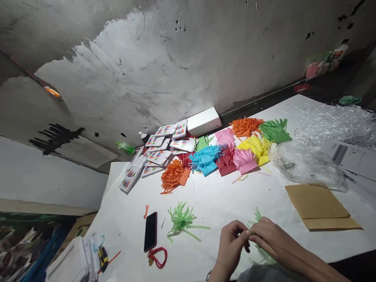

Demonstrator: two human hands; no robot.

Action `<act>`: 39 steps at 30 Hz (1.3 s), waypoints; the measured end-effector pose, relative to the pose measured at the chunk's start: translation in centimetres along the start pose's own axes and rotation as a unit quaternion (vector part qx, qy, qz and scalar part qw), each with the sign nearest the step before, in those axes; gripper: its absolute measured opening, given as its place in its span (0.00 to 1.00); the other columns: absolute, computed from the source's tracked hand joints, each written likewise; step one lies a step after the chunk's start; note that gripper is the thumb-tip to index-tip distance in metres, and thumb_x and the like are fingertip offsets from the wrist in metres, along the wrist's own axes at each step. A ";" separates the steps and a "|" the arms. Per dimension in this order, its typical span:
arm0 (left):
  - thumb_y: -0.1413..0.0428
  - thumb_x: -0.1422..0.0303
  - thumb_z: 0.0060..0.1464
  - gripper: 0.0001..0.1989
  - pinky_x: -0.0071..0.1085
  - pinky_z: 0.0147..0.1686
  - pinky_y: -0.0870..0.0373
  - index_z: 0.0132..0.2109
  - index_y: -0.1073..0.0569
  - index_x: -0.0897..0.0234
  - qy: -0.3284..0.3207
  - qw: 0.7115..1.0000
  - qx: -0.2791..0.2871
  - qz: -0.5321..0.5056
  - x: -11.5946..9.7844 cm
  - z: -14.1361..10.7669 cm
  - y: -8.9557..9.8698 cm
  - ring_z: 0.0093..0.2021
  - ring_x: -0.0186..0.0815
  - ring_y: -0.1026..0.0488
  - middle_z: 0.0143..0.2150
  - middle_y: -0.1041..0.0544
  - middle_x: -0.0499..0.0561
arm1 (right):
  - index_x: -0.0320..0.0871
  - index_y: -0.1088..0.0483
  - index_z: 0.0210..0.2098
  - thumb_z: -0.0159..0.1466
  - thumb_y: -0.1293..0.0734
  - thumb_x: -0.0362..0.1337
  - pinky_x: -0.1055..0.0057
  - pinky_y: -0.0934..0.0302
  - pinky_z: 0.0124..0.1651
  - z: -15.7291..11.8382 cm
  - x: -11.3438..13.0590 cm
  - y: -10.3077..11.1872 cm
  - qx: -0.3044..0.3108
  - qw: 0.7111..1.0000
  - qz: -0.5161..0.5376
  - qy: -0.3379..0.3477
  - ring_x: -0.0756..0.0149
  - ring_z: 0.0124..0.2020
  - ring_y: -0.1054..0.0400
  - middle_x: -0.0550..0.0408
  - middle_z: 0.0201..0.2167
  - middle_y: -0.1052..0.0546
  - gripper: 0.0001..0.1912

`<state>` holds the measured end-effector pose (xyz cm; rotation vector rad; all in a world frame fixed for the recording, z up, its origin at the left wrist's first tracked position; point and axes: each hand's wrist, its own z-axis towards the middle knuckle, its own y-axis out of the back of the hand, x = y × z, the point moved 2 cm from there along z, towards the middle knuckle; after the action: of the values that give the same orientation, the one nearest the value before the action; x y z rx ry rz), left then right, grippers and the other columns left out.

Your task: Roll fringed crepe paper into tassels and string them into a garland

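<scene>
At the table's near edge my left hand (pixel 232 243) and my right hand (pixel 268 237) meet, both with fingers pinched together. Between them they grip a light green fringed paper tassel (pixel 257 214); its strips stick out above and below my right hand, while the pinched part is hidden by the fingers. Left of my hands lies another light green fringed paper tassel (pixel 181 220), its strips spread loosely on the white table (pixel 129 219). Beyond it are an orange paper fringe (pixel 173 178) and a blue one (pixel 208 158).
Fringes in red, pink, yellow, green and orange lie farther back beside printed packets (pixel 158 156) and a white box (pixel 204 122). A phone (pixel 150 232) with a red strap (pixel 161 258) lies left. To the right are a brown envelope (pixel 320 203) and clear plastic bags (pixel 308 166).
</scene>
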<state>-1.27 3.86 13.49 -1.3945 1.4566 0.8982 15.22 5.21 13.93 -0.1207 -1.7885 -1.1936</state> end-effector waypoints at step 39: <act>0.50 0.57 0.63 0.18 0.31 0.33 0.34 0.33 0.25 0.65 -0.154 0.971 -0.095 0.158 -5.1 12.9 -2.8 0.30 0.36 0.31 0.28 0.26 0.52 | 0.45 0.29 0.49 0.66 0.37 0.28 0.49 0.45 0.60 8.0 -5.4 14.0 -0.361 0.899 -0.167 0.184 0.56 0.52 0.32 0.47 0.47 0.23 0.14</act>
<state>2.82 17.40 14.21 -1.1083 1.3989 1.4232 20.53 20.72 18.66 -0.0097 -0.9894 -1.9459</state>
